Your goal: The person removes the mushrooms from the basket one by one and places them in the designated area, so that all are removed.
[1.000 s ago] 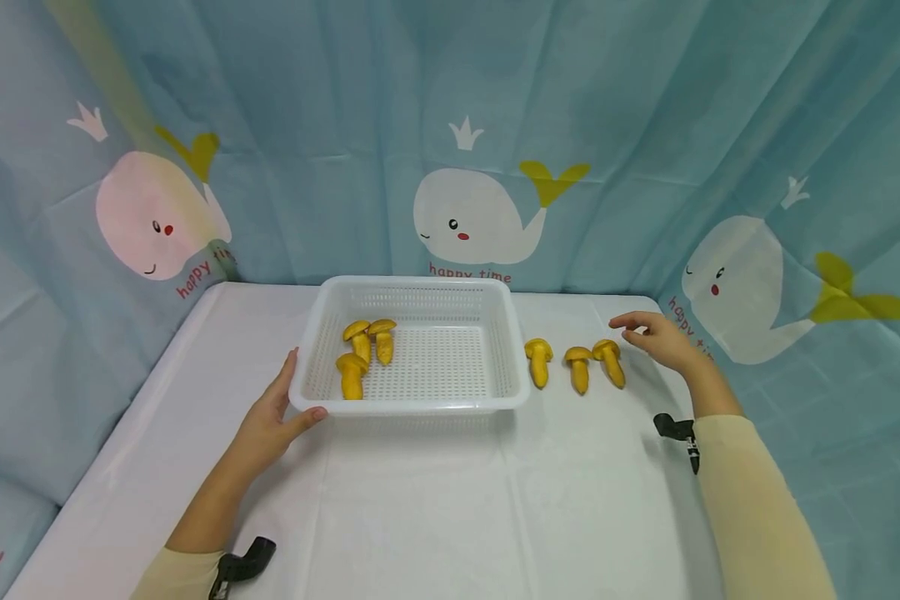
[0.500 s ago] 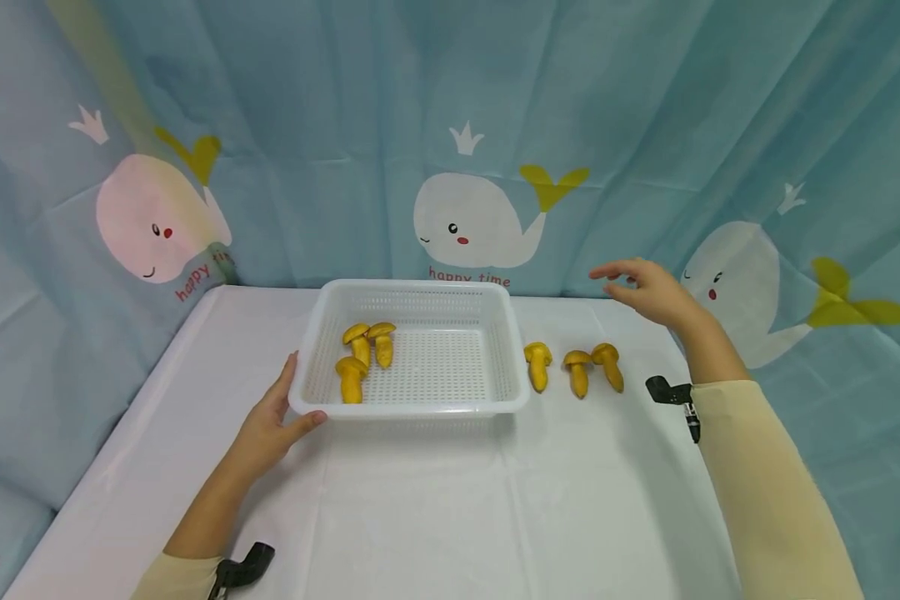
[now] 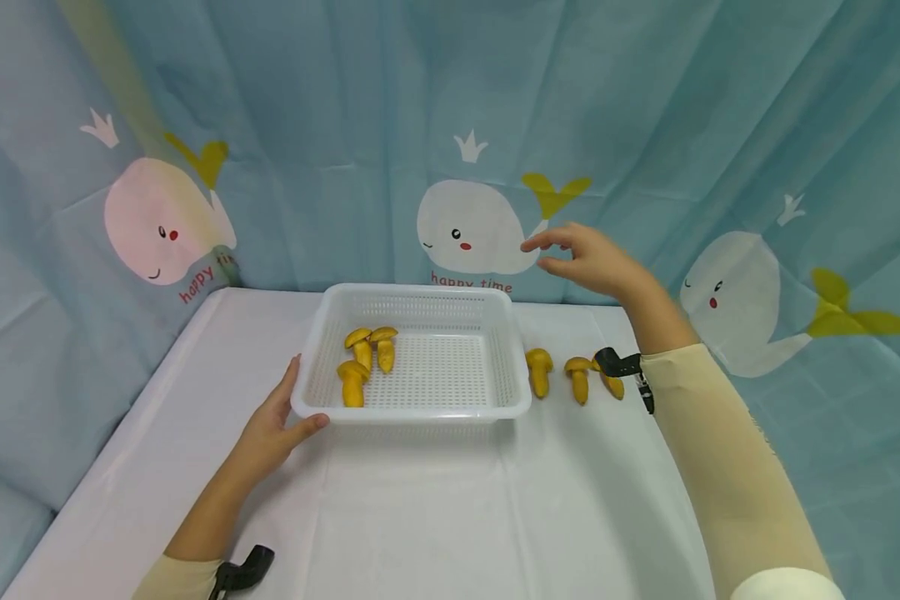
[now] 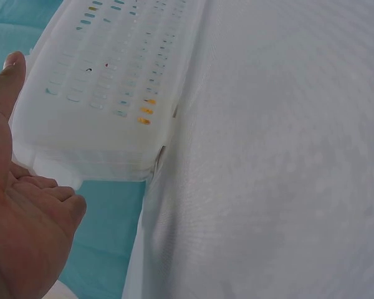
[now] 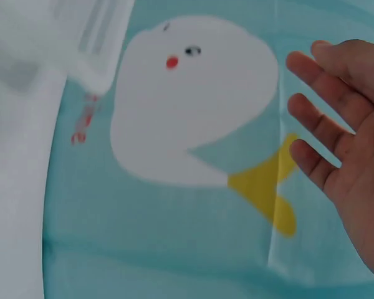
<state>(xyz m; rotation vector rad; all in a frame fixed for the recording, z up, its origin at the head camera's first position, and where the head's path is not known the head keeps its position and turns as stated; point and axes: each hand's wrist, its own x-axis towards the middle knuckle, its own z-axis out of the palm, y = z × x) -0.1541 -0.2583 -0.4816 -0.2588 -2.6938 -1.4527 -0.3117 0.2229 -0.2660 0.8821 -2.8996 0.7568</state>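
A white perforated plastic basket [image 3: 420, 413] stands on the table with three yellow mushrooms [image 3: 353, 385] in its left part. My left hand [image 3: 265, 440] holds its near left corner, thumb at the front rim and fingers along the left side. In the left wrist view, the thumb and curled fingers sit on the basket's end wall [image 4: 81, 137]. My right hand [image 3: 594, 260] hovers in the air beyond the basket's right side, fingers loosely bent and holding nothing. Below it lie three more mushrooms [image 3: 540, 373] right of the basket, the farthest one partly hidden by the wrist camera.
A white cloth [image 3: 420, 508] covers the table. Blue curtains [image 3: 330, 100] printed with whales hang close behind and along both sides. A black wrist camera [image 3: 618, 363] is worn on the right forearm, another [image 3: 247, 568] on the left.
My right hand has risen from beside the loose mushrooms and swung left toward the basket, with nothing in it. The left hand and the basket have stayed in place.
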